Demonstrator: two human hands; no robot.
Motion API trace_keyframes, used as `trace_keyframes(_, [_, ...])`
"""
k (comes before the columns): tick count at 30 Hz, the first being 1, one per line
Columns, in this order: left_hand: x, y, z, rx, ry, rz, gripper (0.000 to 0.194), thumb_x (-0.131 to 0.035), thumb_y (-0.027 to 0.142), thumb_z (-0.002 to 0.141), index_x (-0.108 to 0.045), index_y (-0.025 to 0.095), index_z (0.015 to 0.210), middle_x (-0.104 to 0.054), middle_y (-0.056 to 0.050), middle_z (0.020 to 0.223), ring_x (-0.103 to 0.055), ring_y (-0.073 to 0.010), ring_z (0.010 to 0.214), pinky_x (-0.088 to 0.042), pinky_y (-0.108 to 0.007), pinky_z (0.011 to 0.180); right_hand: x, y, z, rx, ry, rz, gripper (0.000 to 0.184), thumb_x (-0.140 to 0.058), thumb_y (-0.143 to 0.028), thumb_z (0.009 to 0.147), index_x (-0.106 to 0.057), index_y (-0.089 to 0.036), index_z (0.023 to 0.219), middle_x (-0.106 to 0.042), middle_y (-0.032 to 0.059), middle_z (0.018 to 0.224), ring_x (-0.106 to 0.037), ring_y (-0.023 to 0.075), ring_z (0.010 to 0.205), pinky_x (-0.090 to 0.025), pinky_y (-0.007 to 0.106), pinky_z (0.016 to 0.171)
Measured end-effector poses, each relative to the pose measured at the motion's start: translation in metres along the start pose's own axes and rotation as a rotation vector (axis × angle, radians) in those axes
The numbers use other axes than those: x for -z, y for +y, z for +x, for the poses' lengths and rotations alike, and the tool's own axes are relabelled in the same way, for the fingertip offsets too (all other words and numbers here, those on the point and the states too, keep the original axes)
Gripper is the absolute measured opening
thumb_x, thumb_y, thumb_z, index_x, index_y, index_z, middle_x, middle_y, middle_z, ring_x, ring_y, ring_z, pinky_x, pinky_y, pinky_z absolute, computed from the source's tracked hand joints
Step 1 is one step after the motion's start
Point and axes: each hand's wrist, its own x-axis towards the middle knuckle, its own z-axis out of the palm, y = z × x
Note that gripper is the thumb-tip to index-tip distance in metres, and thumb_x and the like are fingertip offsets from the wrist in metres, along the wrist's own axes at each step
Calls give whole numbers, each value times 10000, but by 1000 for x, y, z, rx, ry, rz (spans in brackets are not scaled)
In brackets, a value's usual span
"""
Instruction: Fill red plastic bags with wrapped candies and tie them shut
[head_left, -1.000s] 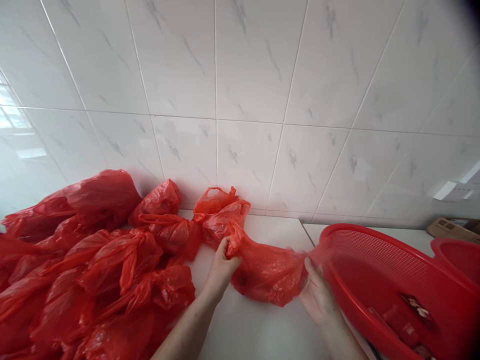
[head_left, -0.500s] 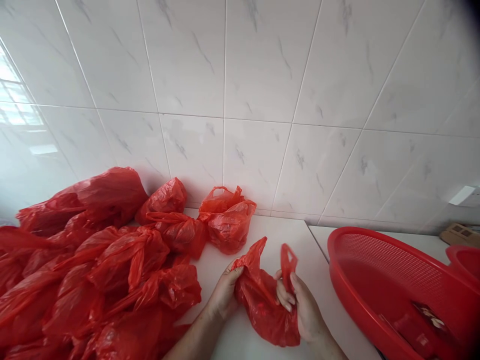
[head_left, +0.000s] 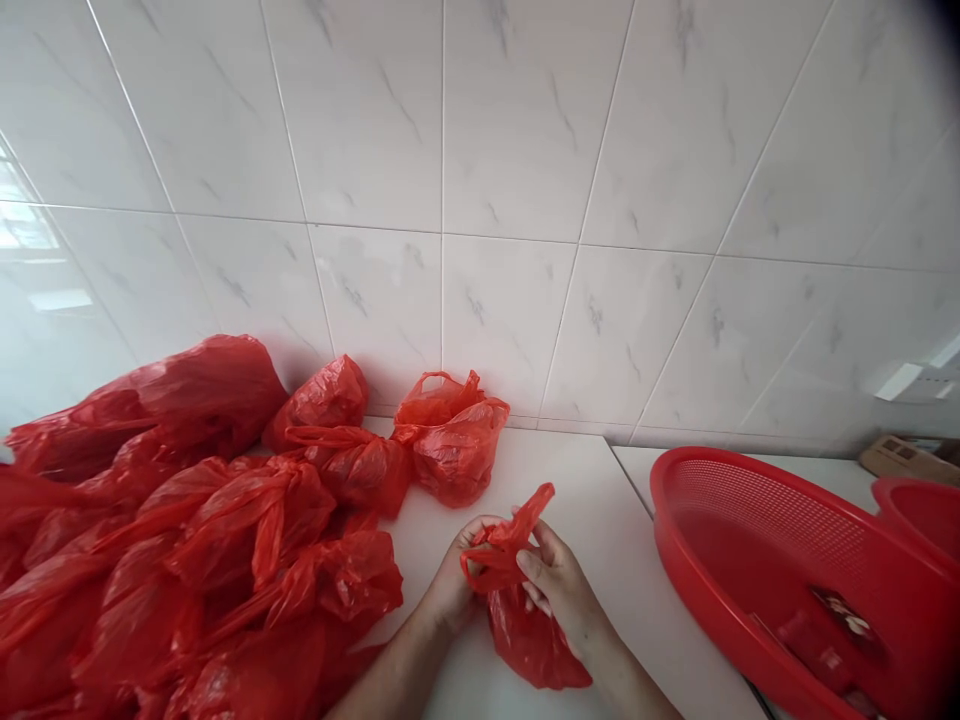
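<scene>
Both my hands meet over a small red plastic bag (head_left: 525,625) on the white countertop (head_left: 600,520). My left hand (head_left: 457,580) grips one handle of the bag from the left. My right hand (head_left: 555,585) pinches the other handle and crosses it over the first, so the two handles are twisted together at the bag's mouth. One handle end sticks up above my fingers. The bag's full lower part lies on the counter below my hands.
Several tied red bags (head_left: 225,520) are heaped on the left of the counter, one more (head_left: 454,440) against the tiled wall (head_left: 480,200). A large red perforated basket (head_left: 787,570) holding small red packets sits at the right, with a second red rim (head_left: 922,505) behind it.
The bag was stretched wide between my hands beside the basket. I have brought both hands together near the middle of the counter and crossed the two handles over each other.
</scene>
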Motion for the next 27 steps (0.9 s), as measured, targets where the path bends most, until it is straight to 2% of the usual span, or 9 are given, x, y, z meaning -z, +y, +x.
trace_keyframes(2, [0, -3, 1, -33, -19, 80, 217, -588, 302, 821, -512, 198, 995, -643, 4, 570, -643, -206, 509, -499, -323, 535, -2, 1, 8, 4, 9, -11, 418, -629, -503, 793, -568, -197, 1071, -383, -93, 520, -271, 51, 438, -243, 191, 427])
trace_keyframes(4, [1, -6, 1, -100, 65, 201, 291, -606, 311, 809, -492, 206, 1054, -658, 3, 651, -636, -184, 519, -502, -314, 546, -3, 4, 14, 10, 77, -6, 357, -618, -518, 794, -592, -174, 886, -341, -98, 466, -260, 53, 421, -210, 198, 414])
trace_keyframes(7, [2, -10, -3, -216, 194, 462, 483, -688, 322, 735, -502, 197, 1163, -661, -83, 1048, -667, -221, 867, -516, -361, 801, -1, 8, 18, 12, 207, 49, 351, -617, -524, 790, -575, -175, 800, -323, -99, 468, -263, 58, 429, -223, 202, 420])
trace_keyframes(10, [-3, -13, -8, -268, 123, 560, 601, -719, 401, 699, -525, 174, 1221, -561, -128, 1278, -522, -285, 1186, -399, -404, 1016, 0, 10, 16, 55, 252, 67, 310, -638, -486, 785, -584, -181, 788, -437, -66, 548, -360, 73, 486, -324, 212, 482])
trace_keyframes(13, [-9, -12, -9, -150, 62, 430, 509, -522, 506, 849, -551, 149, 1210, -687, -115, 993, -637, -266, 974, -493, -404, 865, 0, 10, 11, 80, 126, -1, 279, -622, -448, 807, -611, -178, 740, -436, -64, 510, -338, 69, 459, -293, 216, 465])
trace_keyframes(16, [-7, -9, -7, -71, 161, 352, 468, -427, 522, 897, -611, 138, 1091, -683, -57, 731, -657, -213, 733, -514, -365, 751, 2, 9, 6, 71, -18, 113, 208, -618, -385, 811, -663, -188, 859, -463, -63, 515, -341, 67, 445, -307, 219, 479])
trace_keyframes(19, [0, -10, -4, -108, 307, 360, 387, -536, 506, 849, -637, 153, 974, -675, -40, 797, -635, -188, 761, -504, -322, 753, 5, 9, 3, 9, -39, 305, 263, -571, -420, 836, -691, -192, 884, -602, 2, 699, -513, 110, 605, -433, 261, 645])
trace_keyframes(22, [4, -12, -2, -148, 288, 368, 319, -568, 461, 842, -636, 150, 862, -651, -32, 808, -612, -177, 777, -494, -298, 737, 8, 9, 1, -29, -85, 314, 239, -620, -416, 810, -685, -189, 845, -642, 35, 838, -585, 155, 772, -457, 300, 754])
trace_keyframes(27, [1, -8, -4, -233, 321, 434, 235, -599, 385, 834, -597, 154, 788, -576, 11, 699, -550, -130, 676, -458, -246, 670, 9, 8, 3, 9, -40, 67, 347, -656, -242, 753, -564, -272, 1087, -562, -50, 749, -548, 119, 667, -459, 269, 668])
